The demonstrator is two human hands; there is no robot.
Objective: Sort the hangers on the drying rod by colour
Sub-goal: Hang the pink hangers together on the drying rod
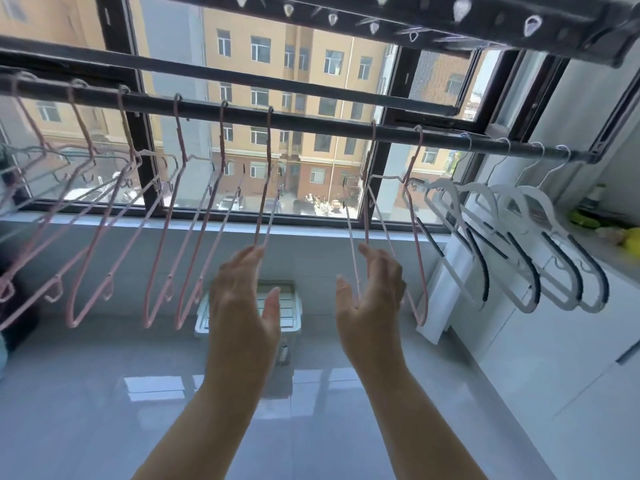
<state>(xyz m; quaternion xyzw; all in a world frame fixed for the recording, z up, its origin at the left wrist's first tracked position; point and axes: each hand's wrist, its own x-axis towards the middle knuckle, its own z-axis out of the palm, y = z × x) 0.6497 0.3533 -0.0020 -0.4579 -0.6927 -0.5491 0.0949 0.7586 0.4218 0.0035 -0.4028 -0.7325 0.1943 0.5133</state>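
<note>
A dark drying rod (311, 123) runs across the window. Several pink wire hangers (162, 237) hang along its left and middle. Several white hangers with dark grips (526, 237) are bunched at the right end. At the far left a pale green hanger (20, 150) shows faintly. My left hand (242, 292) is raised with fingers apart, its fingertips touching the bottom of a pink hanger (266, 188). My right hand (370, 289) is raised and open beside another pink hanger (367, 216), whose lower end rests against its palm. Neither hand grips anything.
A second, upper rack with clips (381, 19) hangs overhead. A clear plastic storage box (249, 317) stands on the glossy floor below the window sill. White cabinets (554, 341) line the right wall, with green and yellow items (588, 220) on top.
</note>
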